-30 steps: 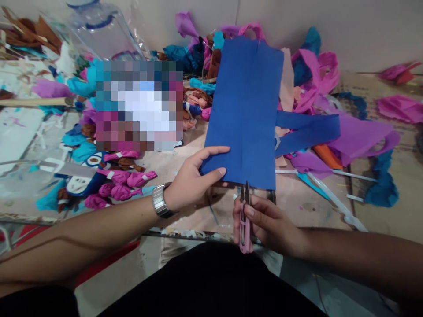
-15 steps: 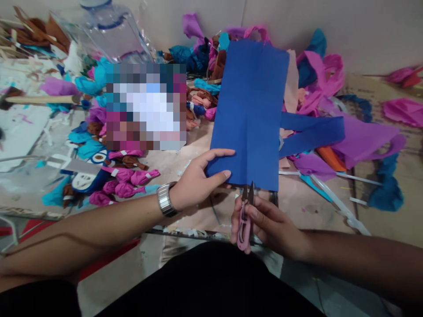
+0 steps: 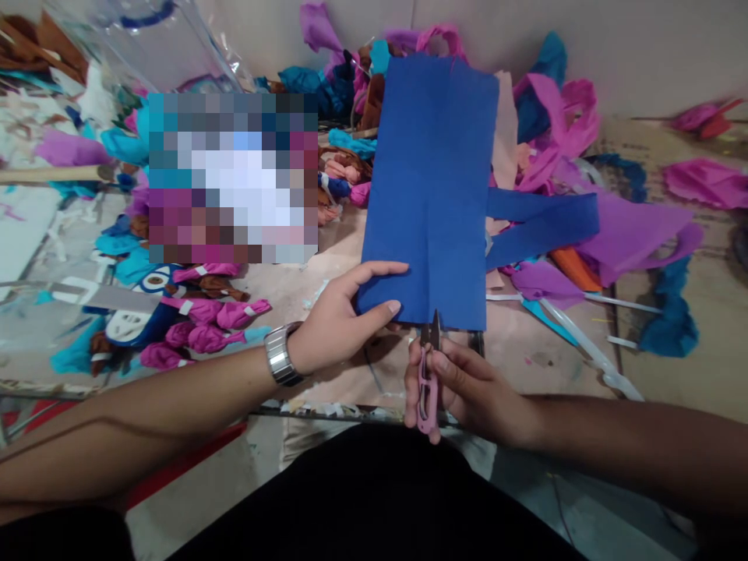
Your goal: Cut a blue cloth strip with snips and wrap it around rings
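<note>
A blue sheet [image 3: 432, 179], which looks like crepe paper, lies lengthwise away from me with a crease down its lower middle. My left hand [image 3: 344, 315], wearing a metal watch [image 3: 283, 354], grips its near left corner. Thumb and index finger rest on top, while the other fingers are partly hidden under the edge. Pink-handled thread snips [image 3: 428, 393] are held in my right hand [image 3: 467, 382], blades pointing up at the near edge of the sheet. One blade tip overlaps the sheet beside the crease.
Blue strips [image 3: 543, 226] and purple paper [image 3: 643, 230] lie to the right. Several pink wrapped bundles [image 3: 204, 336] and a blue-and-white tape dispenser [image 3: 132, 323] are at left. A clear plastic container [image 3: 157, 47] stands behind. A pixelated patch hides part of the table.
The view has shifted slightly, so things sit further left and higher. The snips' blades have drawn closer together at the sheet's edge. My left hand keeps its place on the sheet.
</note>
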Tool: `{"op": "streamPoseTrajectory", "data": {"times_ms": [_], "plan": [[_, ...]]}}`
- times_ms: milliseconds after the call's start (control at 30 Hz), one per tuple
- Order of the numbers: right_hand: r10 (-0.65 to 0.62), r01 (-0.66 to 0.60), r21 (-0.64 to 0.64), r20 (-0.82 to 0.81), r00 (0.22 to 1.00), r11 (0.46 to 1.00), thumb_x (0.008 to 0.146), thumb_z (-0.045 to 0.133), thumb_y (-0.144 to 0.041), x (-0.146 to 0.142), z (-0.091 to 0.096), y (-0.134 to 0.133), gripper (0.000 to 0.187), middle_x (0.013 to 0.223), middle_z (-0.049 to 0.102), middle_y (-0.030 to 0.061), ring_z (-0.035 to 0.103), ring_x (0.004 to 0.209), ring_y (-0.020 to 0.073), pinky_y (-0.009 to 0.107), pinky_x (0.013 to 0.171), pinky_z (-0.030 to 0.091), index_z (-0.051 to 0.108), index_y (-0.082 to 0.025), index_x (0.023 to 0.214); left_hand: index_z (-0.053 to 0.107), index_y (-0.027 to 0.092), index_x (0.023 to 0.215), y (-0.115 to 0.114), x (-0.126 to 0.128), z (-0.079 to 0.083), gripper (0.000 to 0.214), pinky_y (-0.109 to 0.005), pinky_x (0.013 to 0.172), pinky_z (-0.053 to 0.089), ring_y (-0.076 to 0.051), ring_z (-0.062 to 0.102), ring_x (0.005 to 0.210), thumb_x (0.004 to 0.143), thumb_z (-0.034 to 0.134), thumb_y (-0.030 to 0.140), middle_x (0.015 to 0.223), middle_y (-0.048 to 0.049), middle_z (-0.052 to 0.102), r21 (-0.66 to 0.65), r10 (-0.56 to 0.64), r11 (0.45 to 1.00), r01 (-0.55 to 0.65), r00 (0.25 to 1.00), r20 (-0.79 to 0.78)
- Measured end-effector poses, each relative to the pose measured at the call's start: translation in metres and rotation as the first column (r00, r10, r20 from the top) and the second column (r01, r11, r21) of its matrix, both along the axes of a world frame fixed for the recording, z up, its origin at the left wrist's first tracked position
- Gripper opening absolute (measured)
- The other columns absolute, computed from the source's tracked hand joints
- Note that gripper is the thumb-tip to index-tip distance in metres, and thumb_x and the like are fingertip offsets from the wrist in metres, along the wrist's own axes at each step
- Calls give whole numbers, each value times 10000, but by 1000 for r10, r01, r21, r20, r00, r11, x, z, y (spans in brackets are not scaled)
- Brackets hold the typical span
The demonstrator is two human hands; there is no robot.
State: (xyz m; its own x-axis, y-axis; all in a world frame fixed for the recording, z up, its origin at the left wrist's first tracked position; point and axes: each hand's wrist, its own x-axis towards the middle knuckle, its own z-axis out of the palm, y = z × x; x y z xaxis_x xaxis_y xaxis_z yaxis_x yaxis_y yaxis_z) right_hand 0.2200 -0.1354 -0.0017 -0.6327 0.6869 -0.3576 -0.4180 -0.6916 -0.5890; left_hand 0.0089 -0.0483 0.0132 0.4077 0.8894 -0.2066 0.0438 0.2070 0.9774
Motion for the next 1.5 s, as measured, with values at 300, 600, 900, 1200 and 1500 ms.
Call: {"op": "streamPoseTrajectory", "data": {"times_ms": [300,600,900,1200,1500], "plan": [[9,-9,2,18,1000,1000,1028,678,-543,-2,2,2,376,844,737,23,745,690,143,221,541,613,546,-193,1075,685,208,1375,-1,1,0,473,-270,627,657,-130,704,658,919,779,294,1010,-69,759,-28,11,1000,-11,1000,-19],[-8,8,-17,34,999,1000,1041,661,-522,-1,1,2,349,825,736,18,732,662,134,197,505,580,535,-198,1062,685,229,1370,-2,0,1,462,-265,585,636,-135,694,620,926,778,308,923,-47,758,-42,15,999,-16,1000,-9],[-23,24,-27,42,999,999,1040,669,-504,-2,1,2,333,802,728,12,736,653,135,184,487,576,542,-196,1044,695,230,1354,-3,1,1,457,-252,555,617,-134,687,613,914,787,315,919,-46,748,-35,30,999,-30,1000,-5],[-33,34,-28,36,999,999,1053,653,-485,-2,-1,1,310,805,724,5,730,636,126,174,476,574,545,-195,1052,689,208,1362,-2,0,2,447,-225,556,613,-123,700,620,926,772,269,941,-49,752,-11,16,1000,-16,1000,-7],[-28,29,-23,26,999,999,1065,634,-480,-1,-2,1,301,810,724,7,744,652,126,165,482,576,554,-191,1044,679,209,1369,-2,0,1,465,-228,532,607,-140,716,619,920,775,282,891,-40,752,-29,12,1000,-12,1000,7]]}}
